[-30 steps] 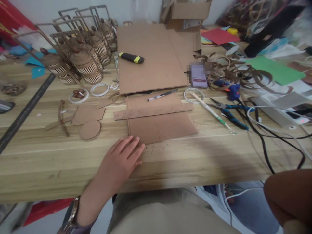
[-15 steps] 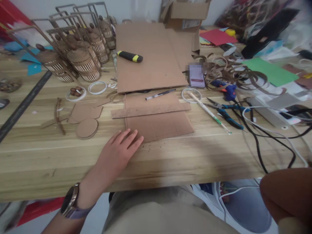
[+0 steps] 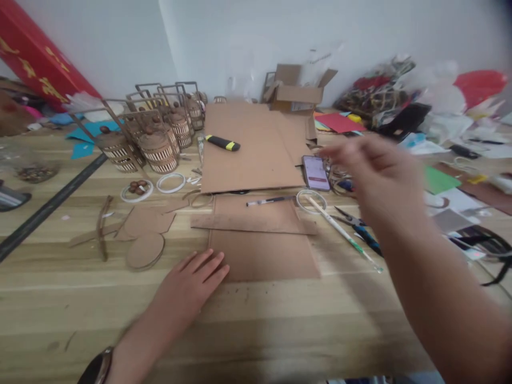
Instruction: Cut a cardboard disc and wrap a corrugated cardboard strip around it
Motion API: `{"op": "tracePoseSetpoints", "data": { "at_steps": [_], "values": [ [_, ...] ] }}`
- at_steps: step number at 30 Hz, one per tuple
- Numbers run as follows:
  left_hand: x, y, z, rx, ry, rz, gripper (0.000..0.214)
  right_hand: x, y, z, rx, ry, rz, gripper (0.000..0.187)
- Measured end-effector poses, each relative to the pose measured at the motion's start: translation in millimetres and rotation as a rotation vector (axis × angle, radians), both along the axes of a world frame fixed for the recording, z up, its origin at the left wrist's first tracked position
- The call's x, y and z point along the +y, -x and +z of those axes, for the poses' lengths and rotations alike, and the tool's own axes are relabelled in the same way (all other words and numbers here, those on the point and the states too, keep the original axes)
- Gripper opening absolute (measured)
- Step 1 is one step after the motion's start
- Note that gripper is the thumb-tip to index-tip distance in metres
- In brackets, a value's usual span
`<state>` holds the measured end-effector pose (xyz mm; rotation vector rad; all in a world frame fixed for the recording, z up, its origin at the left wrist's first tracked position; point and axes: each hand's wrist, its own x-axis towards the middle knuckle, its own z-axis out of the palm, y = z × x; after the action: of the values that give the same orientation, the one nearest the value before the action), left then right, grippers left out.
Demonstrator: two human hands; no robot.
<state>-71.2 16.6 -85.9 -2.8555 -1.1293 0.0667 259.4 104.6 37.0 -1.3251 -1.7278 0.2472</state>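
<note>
My left hand (image 3: pixel 194 285) lies flat with fingers spread, its fingertips at the left front edge of a cardboard sheet (image 3: pixel 264 257). A narrow cardboard strip (image 3: pixel 252 224) crosses that sheet, and a black-and-clear pen (image 3: pixel 270 201) lies behind the strip. My right hand (image 3: pixel 384 178) is raised over the right side of the table, near a lit phone (image 3: pixel 316 173). Its fingers are smeared by motion, so whether they hold anything cannot be seen. Below it lie blue-handled pliers (image 3: pixel 360 226) and a white-and-green stick (image 3: pixel 340 229); the hand and forearm hide things behind them.
A black-and-yellow utility knife (image 3: pixel 223 143) rests on a large cardboard sheet (image 3: pixel 256 165). Small lidded bamboo lanterns (image 3: pixel 158 152) with tall handles stand back left. Cardboard discs (image 3: pixel 144 250) and tape rings (image 3: pixel 171 183) lie on the left. An open box (image 3: pixel 298 95) stands at the back.
My right hand has come up from the lower right to above the table's right side. My left hand stays by the cardboard. The view has tilted up, showing more wall.
</note>
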Motion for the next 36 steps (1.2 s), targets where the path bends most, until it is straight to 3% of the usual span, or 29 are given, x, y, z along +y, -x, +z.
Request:
{"op": "tracePoseSetpoints", "data": {
  "at_steps": [2,5,8,10,16,23,28,32,36],
  "values": [
    [3,-1,1.1,-0.025,0.000,-0.014,0.047,15,7,-14.8,-0.110,0.060,0.028,0.026],
    [9,-12,8.4,-0.091,-0.024,-0.017,0.033,36,28,-49.7,-0.372,0.232,0.196,0.023],
    [17,-26,13.8,-0.139,-0.039,0.007,0.025,49,55,-77.2,-0.538,0.280,0.291,0.021],
    [21,-33,11.2,-0.161,-0.062,0.014,0.023,55,71,-84.2,-0.612,0.275,0.307,0.021],
    [24,-36,-11.8,-0.339,-0.184,-0.002,0.016,91,92,-70.2,-0.704,0.227,0.246,0.027],
    [22,-31,-20.2,-0.521,-0.159,0.006,0.016,186,124,-58.2,-0.677,0.183,0.127,0.029],
    [26,-32,-38.4,-0.555,-0.279,-0.010,0.018,234,157,-63.2,-0.586,0.179,0.119,0.040],
    [28,-30,-43.0,-0.503,-0.285,-0.009,0.035,237,164,-60.0,-0.430,0.235,0.142,0.035],
    [24,-27,-33.4,-0.424,-0.199,0.001,0.051,199,144,-48.7,-0.206,0.307,0.214,0.031]
  ]
}}
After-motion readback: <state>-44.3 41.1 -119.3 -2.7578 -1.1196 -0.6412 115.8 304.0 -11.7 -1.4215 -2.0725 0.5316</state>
